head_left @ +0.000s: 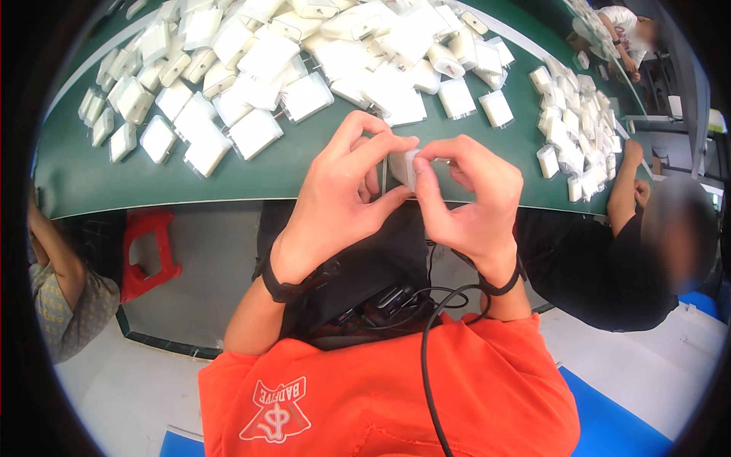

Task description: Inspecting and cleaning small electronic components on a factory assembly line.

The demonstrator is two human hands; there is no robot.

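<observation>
Left hand (339,183) and right hand (478,186) pinch a pale block (401,168), long axis roughly twelve-to-six; white pieces (266,61) heap toward eleven o'clock

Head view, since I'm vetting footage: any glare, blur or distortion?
Head view: piled white blocks look washed out; head view: the held white piece shows little detail; head view: the green tabletop has a bent edge; head view: the person in black has a blurred head.

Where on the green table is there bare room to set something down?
The green table is bare along its near edge, left of the left hand and below the large pile of white blocks, and in the gap between that pile and the smaller cluster at right. Both heaps are crowded.
</observation>
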